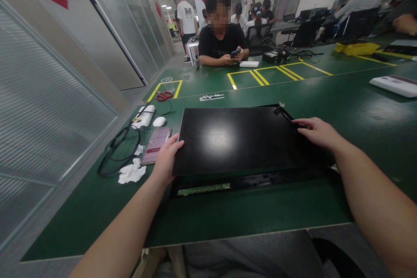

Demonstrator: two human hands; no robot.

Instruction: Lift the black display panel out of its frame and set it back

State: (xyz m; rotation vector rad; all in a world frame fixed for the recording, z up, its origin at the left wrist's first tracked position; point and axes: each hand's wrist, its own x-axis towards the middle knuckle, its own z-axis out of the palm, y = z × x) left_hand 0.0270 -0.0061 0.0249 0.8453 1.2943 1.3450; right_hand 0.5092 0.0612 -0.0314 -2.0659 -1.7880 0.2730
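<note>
A flat black display panel [224, 139] is tilted above the green table, light reflecting off its face. Under it lies a black frame [257, 179], its lower strip showing with a green circuit board [203, 189] at the left. My left hand [167, 156] is closed on the panel's left edge, thumb on the front face. At the upper right, my right hand [317, 132] pinches the black frame's edge between thumb and fingers. Whether those fingers also touch the panel I cannot tell. The panel hides most of the frame.
Left of the panel lie a phone [157, 144], a white mouse-shaped case [159, 121], crumpled tissue [132, 171], black cable [112, 147] and red scissors [164, 96]. A white device [395, 85] is far right. A person [221, 39] sits opposite holding a phone.
</note>
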